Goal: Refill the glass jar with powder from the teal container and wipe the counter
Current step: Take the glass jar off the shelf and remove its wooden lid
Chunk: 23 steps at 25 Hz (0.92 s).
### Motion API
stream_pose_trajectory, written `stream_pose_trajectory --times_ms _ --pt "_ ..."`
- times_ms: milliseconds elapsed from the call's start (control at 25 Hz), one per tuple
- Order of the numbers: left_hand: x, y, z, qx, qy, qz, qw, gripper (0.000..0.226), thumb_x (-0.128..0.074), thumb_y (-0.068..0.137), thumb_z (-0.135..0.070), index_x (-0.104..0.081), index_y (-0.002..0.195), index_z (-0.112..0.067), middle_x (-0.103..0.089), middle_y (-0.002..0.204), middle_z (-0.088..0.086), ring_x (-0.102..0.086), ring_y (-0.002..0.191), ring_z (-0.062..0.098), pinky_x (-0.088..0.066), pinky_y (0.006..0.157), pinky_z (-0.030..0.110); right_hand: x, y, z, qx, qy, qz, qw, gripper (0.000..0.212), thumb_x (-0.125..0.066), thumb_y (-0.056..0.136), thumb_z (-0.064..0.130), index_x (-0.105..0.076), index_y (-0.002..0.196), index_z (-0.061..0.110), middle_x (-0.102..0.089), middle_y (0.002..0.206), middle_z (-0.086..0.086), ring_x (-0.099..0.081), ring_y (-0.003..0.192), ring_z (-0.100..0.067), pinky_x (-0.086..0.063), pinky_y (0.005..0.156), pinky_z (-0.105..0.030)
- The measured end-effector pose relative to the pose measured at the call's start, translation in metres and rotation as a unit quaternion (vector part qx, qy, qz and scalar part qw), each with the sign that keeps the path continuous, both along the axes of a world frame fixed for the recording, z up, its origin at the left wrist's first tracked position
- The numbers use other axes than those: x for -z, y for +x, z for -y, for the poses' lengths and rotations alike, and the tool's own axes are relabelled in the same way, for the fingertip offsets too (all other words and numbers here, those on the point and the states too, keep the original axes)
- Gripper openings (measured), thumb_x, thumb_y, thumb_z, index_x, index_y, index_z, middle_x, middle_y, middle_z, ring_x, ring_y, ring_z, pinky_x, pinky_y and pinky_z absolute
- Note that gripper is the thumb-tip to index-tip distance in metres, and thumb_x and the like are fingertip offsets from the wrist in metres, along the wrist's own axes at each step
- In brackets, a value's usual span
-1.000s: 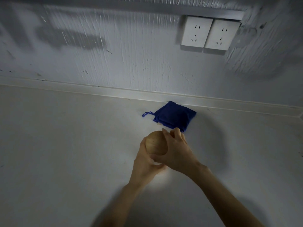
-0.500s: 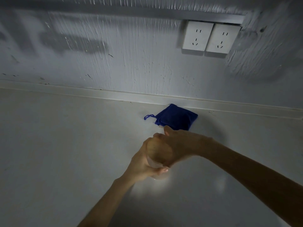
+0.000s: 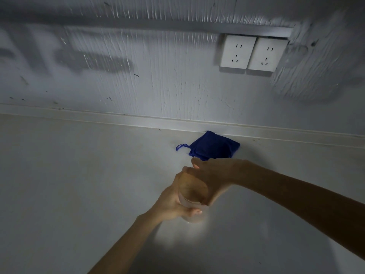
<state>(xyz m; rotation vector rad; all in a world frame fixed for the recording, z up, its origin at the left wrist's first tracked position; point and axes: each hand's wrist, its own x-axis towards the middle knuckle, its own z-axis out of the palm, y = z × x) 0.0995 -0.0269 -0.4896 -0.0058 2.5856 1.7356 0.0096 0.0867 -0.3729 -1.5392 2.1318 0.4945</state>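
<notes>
A glass jar (image 3: 190,204) with a round wooden lid (image 3: 190,187) stands on the pale counter (image 3: 79,175) in the middle of the head view. My left hand (image 3: 171,202) wraps around the jar's body from the left. From the right, my right hand (image 3: 213,175) reaches over and grips the lid, covering its far half. A folded dark blue cloth (image 3: 213,145) with a small loop lies on the counter just behind the hands, near the wall. No teal container is in view.
A rough white wall (image 3: 158,86) rises behind the counter, with a raised ledge along its foot. Two white sockets (image 3: 254,53) sit on the wall at the upper right. The light is dim, with a bright patch under the jar.
My right forearm has swung out to the right and the hand has turned on the lid. The view has tilted up slightly, so hands and cloth sit lower in frame.
</notes>
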Motion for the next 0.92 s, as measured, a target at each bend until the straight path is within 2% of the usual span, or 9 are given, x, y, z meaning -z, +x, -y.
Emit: stream_pose_trajectory --times_ms 120,200,320,440,520,600,720,800,920 --pt "0.0 -0.003 0.015 0.038 -0.004 0.037 0.999 0.082 -0.081 0.055 -0.034 -0.029 0.117 -0.045 -0.052 0.114 -0.018 -0.055 0.107 0.006 -0.048 0.085 0.016 -0.003 -0.007 0.006 -0.05 0.054 -0.019 0.997 0.084 -0.067 0.076 0.04 -0.014 0.138 0.023 -0.024 0.137 -0.013 -0.042 0.12 -0.03 -0.04 0.093 -0.036" --pt "0.003 -0.005 0.023 0.046 -0.012 0.062 0.997 0.09 -0.081 0.051 -0.041 -0.025 0.121 -0.052 -0.056 0.115 -0.017 -0.056 0.107 0.008 -0.05 0.087 0.026 -0.003 -0.011 0.009 -0.087 0.107 -0.043 0.99 0.063 -0.06 0.083 0.037 -0.023 0.132 0.023 -0.027 0.129 -0.012 -0.039 0.117 -0.028 -0.037 0.094 -0.036" --pt "0.005 -0.004 0.024 0.047 -0.007 0.083 0.995 0.099 -0.079 0.048 -0.045 -0.026 0.131 -0.035 -0.057 0.114 -0.018 -0.057 0.106 0.007 -0.05 0.087 0.025 0.001 -0.014 0.008 -0.125 0.019 -0.043 0.991 0.026 -0.045 0.093 0.028 -0.039 0.116 0.018 -0.038 0.109 -0.01 -0.033 0.095 -0.02 -0.03 0.08 -0.034" --pt "0.011 -0.004 0.022 0.041 0.011 0.084 0.996 0.096 -0.08 0.05 -0.041 -0.027 0.129 -0.038 -0.056 0.118 -0.013 -0.056 0.11 0.01 -0.05 0.094 0.034 0.007 -0.019 -0.011 0.078 -0.122 0.162 0.976 0.043 -0.041 0.09 0.048 -0.042 0.126 0.025 -0.051 0.123 0.003 -0.05 0.102 -0.017 -0.041 0.087 -0.033" --pt "0.012 -0.004 0.021 0.042 0.018 0.077 0.996 0.094 -0.08 0.051 -0.04 -0.025 0.126 -0.044 -0.051 0.124 -0.014 -0.051 0.116 0.01 -0.048 0.097 0.038 0.017 -0.023 -0.029 0.235 -0.192 0.366 0.88 0.058 -0.048 0.076 0.064 -0.043 0.127 0.037 -0.052 0.127 0.014 -0.052 0.114 -0.008 -0.047 0.092 -0.03" --pt "0.013 -0.003 0.02 0.031 0.029 0.071 0.997 0.094 -0.08 0.05 -0.039 -0.024 0.124 -0.047 -0.047 0.125 -0.018 -0.049 0.117 0.008 -0.047 0.098 0.039 0.031 -0.025 -0.048 0.346 -0.282 0.519 0.729 0.056 -0.055 0.069 0.054 -0.048 0.12 0.035 -0.054 0.126 0.01 -0.053 0.114 -0.007 -0.051 0.09 -0.032" --pt "0.016 -0.001 0.017 0.014 0.046 0.063 0.997 0.093 -0.08 0.048 -0.039 -0.026 0.122 -0.049 -0.048 0.125 -0.017 -0.049 0.117 0.01 -0.046 0.099 0.043 0.052 -0.024 -0.074 0.474 -0.382 0.61 0.508 0.058 -0.047 0.071 0.044 -0.049 0.122 0.017 -0.059 0.118 -0.01 -0.061 0.103 -0.024 -0.054 0.076 -0.037" --pt "0.018 0.0 0.015 0.012 0.051 0.061 0.997 0.097 -0.082 0.046 -0.044 -0.025 0.125 -0.047 -0.049 0.126 -0.013 -0.05 0.117 0.013 -0.046 0.099 0.046 0.066 -0.022 -0.091 0.531 -0.404 0.606 0.433 0.049 -0.035 0.084 0.042 -0.046 0.123 0.014 -0.056 0.118 -0.016 -0.06 0.1 -0.03 -0.051 0.074 -0.04" --pt "0.021 -0.001 0.014 0.004 0.056 0.06 0.997 0.105 -0.082 0.038 -0.058 -0.023 0.124 -0.051 -0.047 0.127 -0.013 -0.05 0.118 0.015 -0.046 0.098 0.046 0.087 -0.018 -0.117 0.609 -0.395 0.572 0.382 0.042 -0.028 0.09 0.043 -0.052 0.111 0.016 -0.057 0.114 -0.017 -0.06 0.094 -0.033 -0.048 0.071 -0.039"
